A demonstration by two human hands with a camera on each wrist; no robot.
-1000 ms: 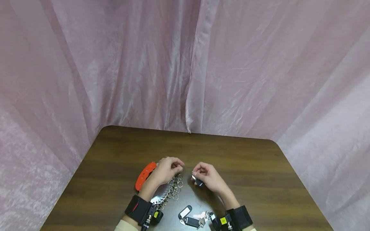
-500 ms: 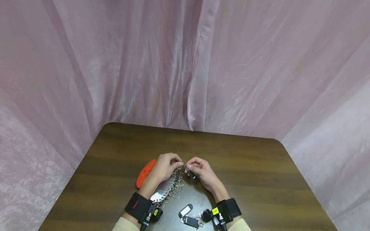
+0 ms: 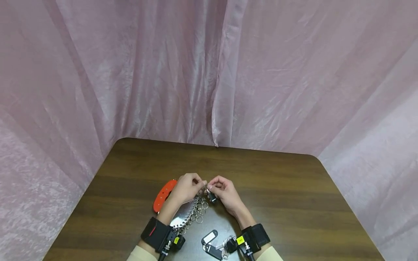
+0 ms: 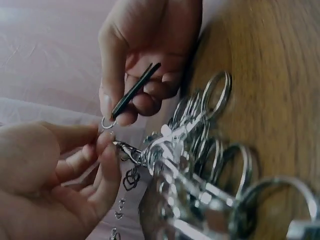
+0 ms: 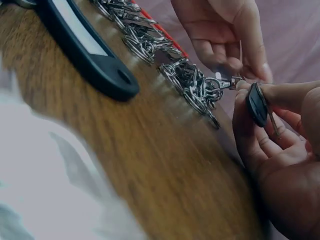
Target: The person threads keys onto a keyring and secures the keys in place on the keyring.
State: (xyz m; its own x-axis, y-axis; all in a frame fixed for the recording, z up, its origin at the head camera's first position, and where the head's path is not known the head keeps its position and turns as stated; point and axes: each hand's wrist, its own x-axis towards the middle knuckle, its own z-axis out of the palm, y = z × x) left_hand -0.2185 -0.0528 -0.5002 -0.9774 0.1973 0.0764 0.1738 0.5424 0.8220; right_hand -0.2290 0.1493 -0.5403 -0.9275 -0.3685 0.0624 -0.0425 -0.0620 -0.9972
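Note:
At the near middle of the table my left hand pinches the end of a silver snap hook. It belongs to a bunch of hooks and split rings along a shiny silver piece under my left forearm. My right hand, close beside it, pinches a small key ring bearing a black key tag and a thin key. In the left wrist view the ring is right by my left fingertips; whether it touches the hook cannot be made out.
An orange-red part with small holes lies left of my left hand. Nearer me are black key tags, one with a white label, and several keys partly behind the right wrist camera. Pink curtains hang behind the table.
My right hand has moved left with the key ring and tag until it is beside my left hand. My left hand has hardly moved.

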